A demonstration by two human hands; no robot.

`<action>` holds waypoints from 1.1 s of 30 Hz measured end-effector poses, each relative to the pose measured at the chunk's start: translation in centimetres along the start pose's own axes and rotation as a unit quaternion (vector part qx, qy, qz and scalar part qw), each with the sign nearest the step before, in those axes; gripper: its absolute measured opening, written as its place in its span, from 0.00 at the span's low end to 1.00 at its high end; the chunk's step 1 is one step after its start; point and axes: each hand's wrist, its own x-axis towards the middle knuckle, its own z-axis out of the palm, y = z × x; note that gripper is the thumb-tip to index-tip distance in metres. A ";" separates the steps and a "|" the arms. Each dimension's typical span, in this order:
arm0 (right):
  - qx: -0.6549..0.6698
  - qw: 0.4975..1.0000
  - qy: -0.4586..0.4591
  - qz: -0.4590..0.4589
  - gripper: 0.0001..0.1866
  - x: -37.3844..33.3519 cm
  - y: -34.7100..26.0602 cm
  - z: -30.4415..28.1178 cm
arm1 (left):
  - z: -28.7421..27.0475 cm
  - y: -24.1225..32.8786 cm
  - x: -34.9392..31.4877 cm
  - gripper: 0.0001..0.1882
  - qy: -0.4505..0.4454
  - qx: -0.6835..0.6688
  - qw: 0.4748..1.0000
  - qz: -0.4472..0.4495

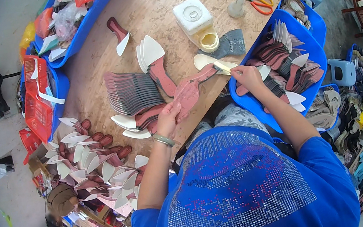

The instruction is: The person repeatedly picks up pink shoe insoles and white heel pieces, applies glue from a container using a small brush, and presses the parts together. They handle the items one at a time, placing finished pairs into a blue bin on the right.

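My left hand [167, 122] is closed round the broad end of a red shoe insole [190, 93], held over the table's near edge. Its narrow part reaches toward my right hand [247, 77], which pinches a slim pale-yellow stick-like tool [222, 66] against the insole's far end. Beneath that end shows a cream-white insole piece [204, 61]; whether the two touch I cannot tell. Left of the held insole lies a neat fanned row of red and grey insoles [133, 92]. Another red insole with white tips [151, 53] lies behind it.
Ahead stand a white block [193, 14], a cream-crusted pot [208, 39], a dark grey sheet [230, 44], a small bottle [236, 8] and orange-handled scissors [262, 3]. A blue basket [316, 48] of insoles is at my right. White-tipped insoles [97, 157] pile up at left.
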 end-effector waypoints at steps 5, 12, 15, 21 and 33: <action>-0.059 0.996 0.027 -0.058 0.10 2.1 -0.3 1.3 | -1.7 0.9 1.3 0.12 -0.008 0.129 0.989 0.070; -0.060 0.982 -0.011 -0.178 0.10 0.7 -4.6 -0.4 | 1.2 3.2 0.0 0.11 0.063 0.285 0.948 0.127; 0.014 0.975 0.011 -0.220 0.09 -1.0 -6.9 -1.5 | 0.4 1.8 0.5 0.12 0.064 0.284 0.945 0.147; 0.036 0.957 0.034 -0.286 0.07 -2.7 -10.1 -1.4 | 1.0 1.6 0.0 0.11 0.082 0.327 0.930 0.143; -0.105 0.985 -0.012 -0.136 0.09 2.5 -3.3 -0.6 | -1.1 -1.6 1.9 0.21 0.092 0.318 0.916 0.224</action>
